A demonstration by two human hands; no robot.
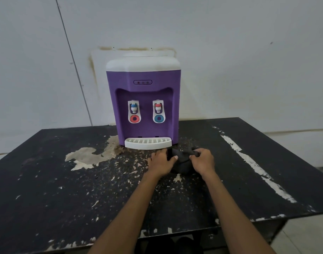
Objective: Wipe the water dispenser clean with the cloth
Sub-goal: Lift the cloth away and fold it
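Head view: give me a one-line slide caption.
Left hand and right hand grip a dark cloth on the worn black table, in front of the purple water dispenser.

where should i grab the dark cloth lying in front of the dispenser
Its raised folds, from above: the cloth lies crumpled on the table, so they stand up to pinch. The left hand and right hand grip it there.

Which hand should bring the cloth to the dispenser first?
Left, probably: both hands grip the cloth, but the left hand sits directly before the drip tray, the right hand past the dispenser's side.
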